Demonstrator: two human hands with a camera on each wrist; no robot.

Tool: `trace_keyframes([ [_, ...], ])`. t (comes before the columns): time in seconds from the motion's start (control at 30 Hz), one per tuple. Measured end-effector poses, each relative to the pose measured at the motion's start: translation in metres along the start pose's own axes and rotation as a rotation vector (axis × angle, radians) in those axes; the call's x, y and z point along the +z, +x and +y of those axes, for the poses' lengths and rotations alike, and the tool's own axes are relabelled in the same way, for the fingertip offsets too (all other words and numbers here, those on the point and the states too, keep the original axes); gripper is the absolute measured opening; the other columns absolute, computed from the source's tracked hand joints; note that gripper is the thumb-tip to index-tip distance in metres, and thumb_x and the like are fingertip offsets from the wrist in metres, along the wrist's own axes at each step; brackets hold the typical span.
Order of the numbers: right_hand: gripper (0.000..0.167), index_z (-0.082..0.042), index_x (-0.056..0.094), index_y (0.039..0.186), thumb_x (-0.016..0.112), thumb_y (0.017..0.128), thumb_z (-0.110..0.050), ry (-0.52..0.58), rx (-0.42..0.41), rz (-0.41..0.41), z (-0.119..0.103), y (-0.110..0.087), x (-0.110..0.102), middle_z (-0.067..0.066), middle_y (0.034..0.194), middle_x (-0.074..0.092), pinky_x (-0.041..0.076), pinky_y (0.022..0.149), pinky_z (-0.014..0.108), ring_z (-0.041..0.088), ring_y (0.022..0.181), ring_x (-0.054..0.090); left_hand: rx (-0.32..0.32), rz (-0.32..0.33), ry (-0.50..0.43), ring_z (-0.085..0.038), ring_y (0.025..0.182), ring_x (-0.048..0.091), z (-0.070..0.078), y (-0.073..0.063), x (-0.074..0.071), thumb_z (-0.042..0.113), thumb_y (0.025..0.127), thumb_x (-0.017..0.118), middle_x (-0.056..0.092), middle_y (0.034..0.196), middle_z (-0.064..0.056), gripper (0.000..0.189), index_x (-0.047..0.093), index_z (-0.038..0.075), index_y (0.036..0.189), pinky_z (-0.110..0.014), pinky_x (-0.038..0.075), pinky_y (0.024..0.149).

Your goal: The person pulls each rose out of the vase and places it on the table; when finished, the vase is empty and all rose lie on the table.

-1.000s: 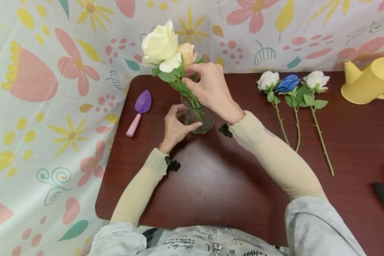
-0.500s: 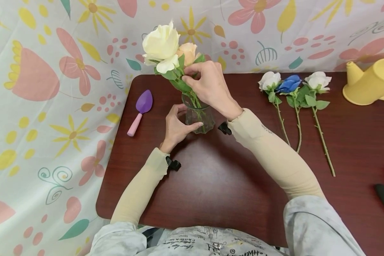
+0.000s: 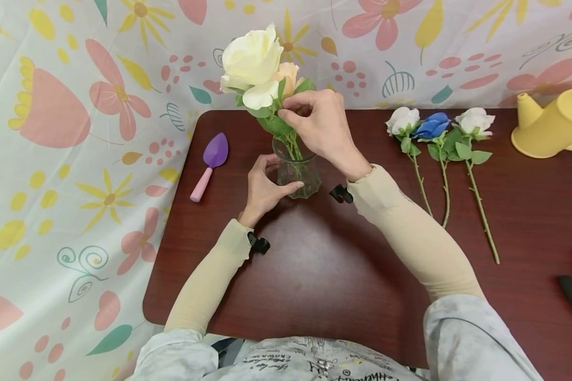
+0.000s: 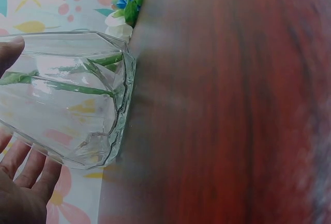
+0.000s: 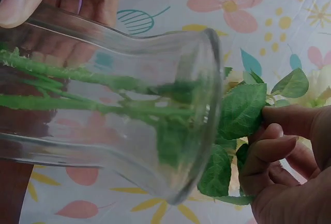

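Observation:
My left hand (image 3: 264, 186) grips the clear glass vase (image 3: 301, 182), fingers around the far side and thumb across the front. The left wrist view shows the thumb and fingers on opposite sides of the vase. Inside it stand green stems (image 5: 103, 102), topped by a large cream rose (image 3: 251, 59) and a peach rose (image 3: 288, 75) that leans behind it. Above the rim, my right hand (image 3: 321, 120) pinches a rose stem among the leaves (image 5: 243, 111). Which rose that stem belongs to is hidden by foliage and fingers.
On the brown table (image 3: 324, 286), a purple trowel (image 3: 215, 152) with a pink handle lies left of the vase. To the right lie a white rose (image 3: 402, 121), a blue rose (image 3: 431, 126) and another white rose (image 3: 474, 121). A yellow watering can (image 3: 548, 127) stands beyond them.
The cream rose has shifted right and slightly up, now covering more of the peach rose. My right hand has moved a little to the right with it. The left hand stays on the vase.

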State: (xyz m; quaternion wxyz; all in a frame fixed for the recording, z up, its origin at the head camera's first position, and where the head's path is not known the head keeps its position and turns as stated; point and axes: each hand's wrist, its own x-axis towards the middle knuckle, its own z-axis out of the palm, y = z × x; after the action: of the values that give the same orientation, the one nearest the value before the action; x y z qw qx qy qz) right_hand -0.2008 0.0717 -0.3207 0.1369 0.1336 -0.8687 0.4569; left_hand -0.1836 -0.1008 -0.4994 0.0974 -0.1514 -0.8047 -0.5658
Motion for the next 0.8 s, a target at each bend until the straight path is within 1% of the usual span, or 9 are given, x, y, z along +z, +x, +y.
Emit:
trace_keyframes([
  [0.1,0.013,-0.009,0.088,0.106,0.08,0.097,-0.016,0.043,0.014,0.024,0.0,-0.002,-0.003,0.01,0.103,0.086,0.045,0.067,0.014,-0.005,0.073,0.063,0.002,0.003,0.001,-0.036,0.122,0.071,0.0,0.0,0.0,0.017,0.073,0.103,0.067,0.127,-0.021,0.074,0.062,-0.003,0.131,-0.04,0.061,0.112],
  [0.17,0.013,-0.009,0.088,0.105,0.08,0.097,-0.016,0.068,0.012,0.041,-0.001,-0.003,-0.004,0.012,0.099,0.086,0.044,0.065,0.015,-0.007,0.071,0.061,0.002,0.006,0.0,-0.036,0.122,0.071,0.001,0.0,0.0,0.017,0.072,0.103,0.068,0.128,-0.02,0.075,0.063,-0.003,0.132,-0.04,0.061,0.112],
  [0.33,0.012,-0.008,0.088,0.102,0.081,0.096,-0.015,0.123,0.003,0.082,-0.002,-0.005,-0.009,0.013,0.092,0.085,0.042,0.062,0.015,-0.006,0.068,0.061,0.0,0.007,-0.012,-0.036,0.123,0.07,0.001,0.0,0.0,0.016,0.072,0.104,0.068,0.128,-0.02,0.075,0.063,-0.002,0.132,-0.042,0.061,0.112],
  [0.43,0.012,-0.006,0.088,0.101,0.08,0.097,-0.013,0.163,0.004,0.101,-0.003,-0.006,-0.012,0.015,0.097,0.085,0.043,0.062,0.015,-0.007,0.068,0.063,-0.004,0.004,-0.015,-0.036,0.123,0.07,0.0,0.0,0.0,0.016,0.072,0.103,0.068,0.129,-0.021,0.075,0.063,-0.002,0.133,-0.043,0.06,0.113],
  [0.5,0.012,-0.005,0.088,0.102,0.08,0.097,-0.012,0.197,0.003,0.114,-0.003,-0.007,-0.015,0.017,0.099,0.085,0.047,0.064,0.014,-0.007,0.069,0.065,-0.004,0.001,-0.012,-0.036,0.124,0.07,0.0,0.0,0.0,0.016,0.072,0.103,0.068,0.129,-0.021,0.075,0.063,-0.002,0.133,-0.043,0.06,0.113],
  [0.57,0.011,-0.004,0.088,0.102,0.08,0.097,-0.01,0.227,-0.001,0.131,-0.003,-0.008,-0.017,0.017,0.098,0.085,0.048,0.065,0.015,-0.006,0.069,0.066,-0.004,0.0,-0.006,-0.036,0.124,0.07,-0.001,0.0,0.0,0.017,0.073,0.103,0.068,0.129,-0.021,0.075,0.063,-0.002,0.133,-0.043,0.06,0.114],
  [0.63,0.011,-0.003,0.088,0.102,0.08,0.096,-0.01,0.258,0.004,0.148,-0.003,-0.008,-0.02,0.01,0.09,0.084,0.051,0.068,0.016,-0.004,0.069,0.067,0.001,0.0,-0.003,-0.035,0.124,0.07,-0.001,0.0,0.0,0.017,0.073,0.103,0.068,0.129,-0.02,0.074,0.063,-0.002,0.133,-0.043,0.06,0.114],
  [0.73,0.011,-0.002,0.087,0.101,0.081,0.096,-0.01,0.294,0.021,0.172,-0.003,-0.008,-0.023,-0.011,0.077,0.078,0.052,0.069,0.017,-0.001,0.068,0.067,0.007,0.001,0.001,-0.035,0.124,0.07,0.0,-0.001,0.0,0.017,0.073,0.103,0.068,0.129,-0.02,0.074,0.063,-0.002,0.133,-0.042,0.06,0.113],
  [0.8,0.012,0.0,0.087,0.101,0.08,0.096,-0.01,0.319,0.018,0.186,-0.002,-0.009,-0.025,-0.024,0.072,0.072,0.053,0.07,0.017,-0.001,0.068,0.066,0.006,-0.002,0.004,-0.034,0.125,0.07,0.0,-0.001,0.0,0.017,0.073,0.102,0.068,0.13,-0.019,0.073,0.064,-0.001,0.133,-0.042,0.06,0.113],
])
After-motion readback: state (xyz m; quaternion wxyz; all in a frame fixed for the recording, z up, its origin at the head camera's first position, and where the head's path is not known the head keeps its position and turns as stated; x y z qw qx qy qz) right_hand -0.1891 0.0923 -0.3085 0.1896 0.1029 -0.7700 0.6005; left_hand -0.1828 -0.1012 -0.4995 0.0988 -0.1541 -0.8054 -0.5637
